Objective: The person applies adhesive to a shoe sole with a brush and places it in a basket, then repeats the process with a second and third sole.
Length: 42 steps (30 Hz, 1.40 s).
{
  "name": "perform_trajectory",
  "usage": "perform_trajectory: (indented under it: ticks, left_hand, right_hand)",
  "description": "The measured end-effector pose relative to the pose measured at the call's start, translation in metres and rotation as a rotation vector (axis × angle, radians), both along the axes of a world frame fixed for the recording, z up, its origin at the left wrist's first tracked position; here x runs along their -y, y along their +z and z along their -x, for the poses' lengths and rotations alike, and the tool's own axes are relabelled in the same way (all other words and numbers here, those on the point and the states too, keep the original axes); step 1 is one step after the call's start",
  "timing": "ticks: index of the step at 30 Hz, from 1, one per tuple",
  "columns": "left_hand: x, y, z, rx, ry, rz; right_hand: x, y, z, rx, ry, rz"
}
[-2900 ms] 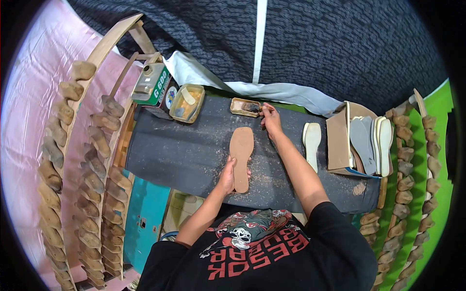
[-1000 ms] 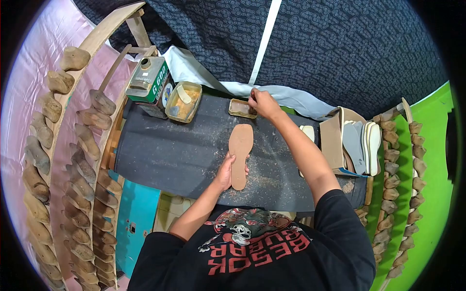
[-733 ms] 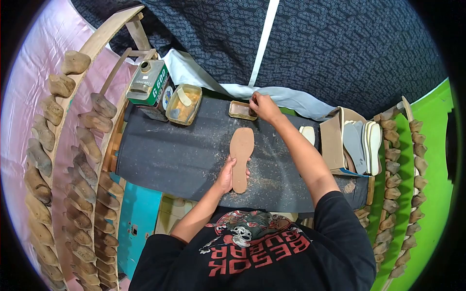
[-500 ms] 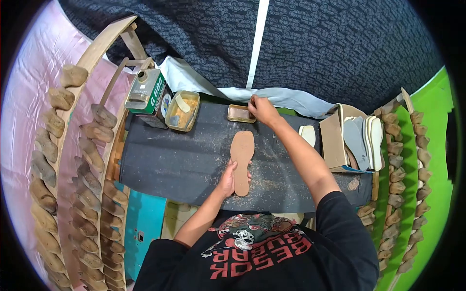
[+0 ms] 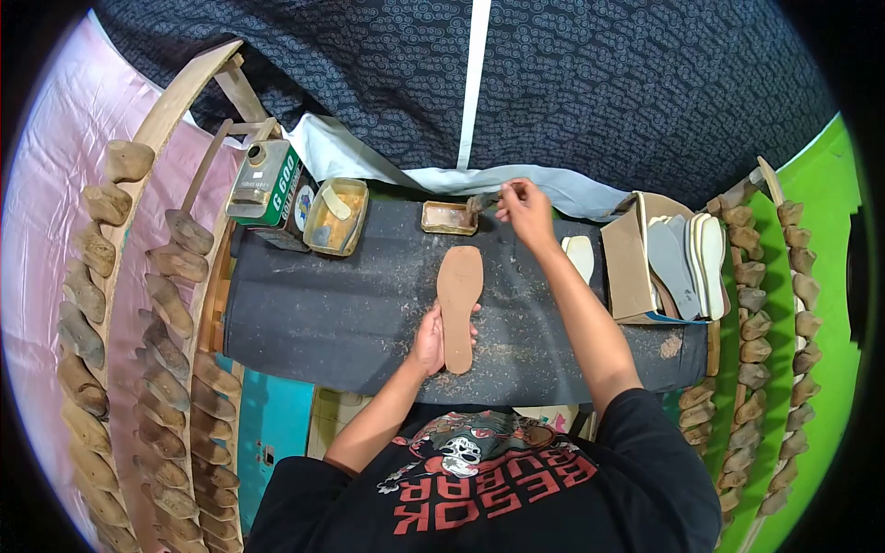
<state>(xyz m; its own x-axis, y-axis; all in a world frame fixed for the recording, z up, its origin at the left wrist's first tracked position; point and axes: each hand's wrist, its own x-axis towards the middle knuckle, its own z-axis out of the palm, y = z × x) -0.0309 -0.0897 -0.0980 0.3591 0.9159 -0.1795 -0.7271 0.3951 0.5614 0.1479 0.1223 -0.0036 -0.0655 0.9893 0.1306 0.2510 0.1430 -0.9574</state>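
My left hand (image 5: 429,340) grips a tan insole (image 5: 459,300) by its narrower end, thumb over the near edge and fingertips showing at the far one. The insole lies in the palm with its wide end pointing away from me. Near the back of the table, my right hand (image 5: 526,214) pinches a small brush (image 5: 481,202). Its greyish bristles are at the right rim of a small rectangular tin (image 5: 441,218) with a pale, glue-like layer inside.
A metal can (image 5: 267,189) and an oval tub (image 5: 362,205) with a light scraper stand at the back left. On the right, a cardboard box (image 5: 625,267) holds several soles, with pale soles (image 5: 579,257) beside it. Racks of wooden shoe lasts (image 5: 81,383) flank the table.
My right hand has shifted right and up from the tin, bringing the brush into sight at its rim. The left hand and insole stay nearly in place.
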Motion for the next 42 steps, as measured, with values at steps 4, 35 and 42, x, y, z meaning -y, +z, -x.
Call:
perform_trajectory:
  ticks: [4, 35, 42]
  left_hand:
    - [-0.004, 0.004, -0.001, 0.012, -0.012, 0.013]
    - [-0.01, 0.003, -0.047, -0.047, -0.061, -0.002]
    - [-0.01, 0.006, -0.051, -0.021, -0.049, -0.009]
  right_hand:
    - [0.027, 0.01, -0.016, -0.273, -0.051, 0.003]
    - [0.126, 0.032, -0.041, -0.005, -0.11, -0.192]
    - [0.127, 0.036, -0.052, 0.181, -0.191, -0.232]
